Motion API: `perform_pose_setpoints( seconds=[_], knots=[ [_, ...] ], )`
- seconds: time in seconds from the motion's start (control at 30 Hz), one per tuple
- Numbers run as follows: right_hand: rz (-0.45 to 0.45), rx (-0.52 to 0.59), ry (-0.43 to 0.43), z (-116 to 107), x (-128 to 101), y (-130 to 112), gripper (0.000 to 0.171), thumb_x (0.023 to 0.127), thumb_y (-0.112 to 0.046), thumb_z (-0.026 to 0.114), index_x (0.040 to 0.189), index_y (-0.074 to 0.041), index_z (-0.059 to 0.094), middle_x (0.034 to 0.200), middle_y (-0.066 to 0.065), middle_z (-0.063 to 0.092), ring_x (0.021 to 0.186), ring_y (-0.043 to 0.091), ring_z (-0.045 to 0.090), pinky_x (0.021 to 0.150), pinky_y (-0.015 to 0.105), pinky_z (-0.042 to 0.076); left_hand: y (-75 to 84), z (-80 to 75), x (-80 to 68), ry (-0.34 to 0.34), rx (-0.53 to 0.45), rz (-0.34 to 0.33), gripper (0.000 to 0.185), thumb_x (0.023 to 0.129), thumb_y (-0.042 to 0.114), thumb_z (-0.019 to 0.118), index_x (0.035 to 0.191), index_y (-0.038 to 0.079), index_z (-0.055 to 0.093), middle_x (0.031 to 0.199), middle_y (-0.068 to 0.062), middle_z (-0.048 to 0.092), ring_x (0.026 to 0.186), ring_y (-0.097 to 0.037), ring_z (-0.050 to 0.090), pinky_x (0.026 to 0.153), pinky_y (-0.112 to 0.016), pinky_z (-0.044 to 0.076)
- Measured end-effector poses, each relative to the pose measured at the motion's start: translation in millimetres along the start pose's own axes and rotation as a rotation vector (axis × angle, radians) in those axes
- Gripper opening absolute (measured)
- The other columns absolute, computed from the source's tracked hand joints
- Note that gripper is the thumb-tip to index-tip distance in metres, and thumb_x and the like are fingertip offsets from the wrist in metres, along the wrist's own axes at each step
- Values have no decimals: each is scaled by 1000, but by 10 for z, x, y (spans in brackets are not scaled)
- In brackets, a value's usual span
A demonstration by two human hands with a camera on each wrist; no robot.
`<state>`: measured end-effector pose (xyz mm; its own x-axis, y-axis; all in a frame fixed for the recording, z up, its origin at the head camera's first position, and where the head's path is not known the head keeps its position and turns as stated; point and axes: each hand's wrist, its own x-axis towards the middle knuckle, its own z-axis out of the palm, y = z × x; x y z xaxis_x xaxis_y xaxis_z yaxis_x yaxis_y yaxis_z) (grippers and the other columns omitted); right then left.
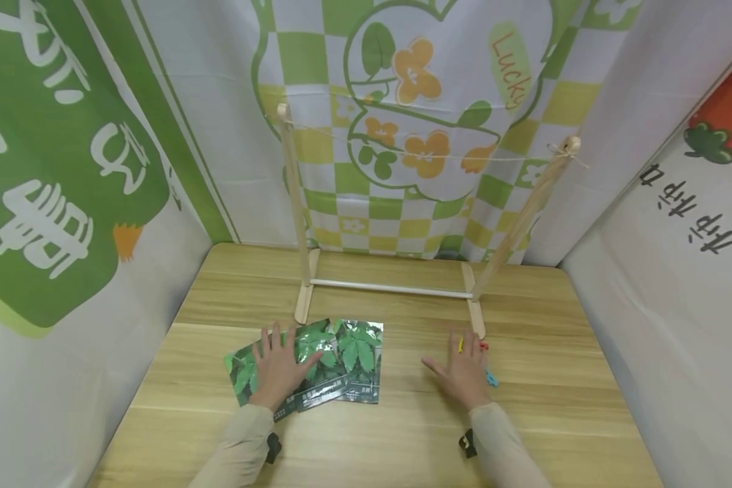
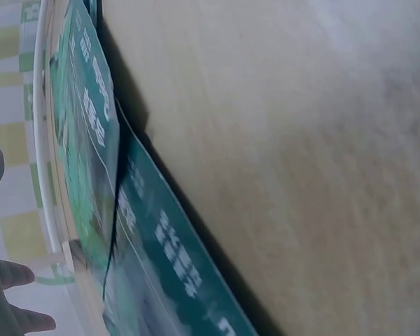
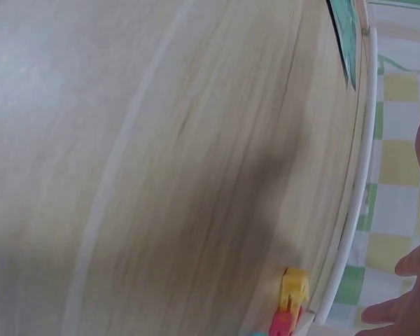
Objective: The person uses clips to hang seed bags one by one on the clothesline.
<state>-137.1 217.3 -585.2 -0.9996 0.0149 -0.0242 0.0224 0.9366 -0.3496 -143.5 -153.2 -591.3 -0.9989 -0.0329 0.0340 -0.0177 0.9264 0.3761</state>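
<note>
The wooden table (image 1: 402, 434) carries a wooden drying-rack frame (image 1: 390, 289) at twelve o'clock: two upright posts, one white crossbar low between the feet, and one string stretched between the post tops. Toward seven o'clock from the frame lie three glossy leaf-printed cards (image 1: 335, 362), fanned and overlapping, the leftmost partly under the left hand (image 1: 277, 369). That hand lies flat on them with fingers spread and straight, pressing rather than gripping. The cards look light, thin and only slightly stiff, and their slick finish probably lets them slide over one another and over the wood; being flush with the table, they would likely be easiest to take by a free corner or an overhanging edge, such as the right card's edge at three o'clock of the stack, pinched gently so they do not crease. The right hand (image 1: 463, 373) rests palm down on the bare wood, well apart from the cards, fingers straight and holding nothing. Just past its fingertips, at one to three o'clock, sit small plastic clips (image 1: 484, 359): one yellow, one red and one blue can be counted, partly hidden by the hand; these look light, hard and easy to pinch by their sides
</note>
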Motion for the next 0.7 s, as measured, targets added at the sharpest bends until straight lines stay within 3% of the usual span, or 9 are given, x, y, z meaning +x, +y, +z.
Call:
perform_pose_setpoints(
  seconds=[0.3,0.53,0.7],
  knots=[
    [54,66,0,-12,-11,172,96,88,-63,57,153,-2,20,155,35,13,144,54,8,113,72,11,-143,26,-13,-9,-6,-45,94,84,69,56,150,6,33,155,-32,22,144,-54,13,111,-74,12],
    [82,57,31,-24,-31,321,95,88,-62,59,151,-1,24,149,33,23,142,50,17,112,70,17,-223,33,-67,-25,-21,-79,95,86,69,55,150,3,31,155,-35,19,143,-57,11,109,-77,9],
    [116,90,25,-39,-72,406,97,88,-61,59,152,1,21,153,33,20,143,51,15,114,69,13,-293,10,-98,-38,-44,-113,95,86,67,55,151,2,28,155,-36,15,143,-58,7,109,-77,6]
  ],
)
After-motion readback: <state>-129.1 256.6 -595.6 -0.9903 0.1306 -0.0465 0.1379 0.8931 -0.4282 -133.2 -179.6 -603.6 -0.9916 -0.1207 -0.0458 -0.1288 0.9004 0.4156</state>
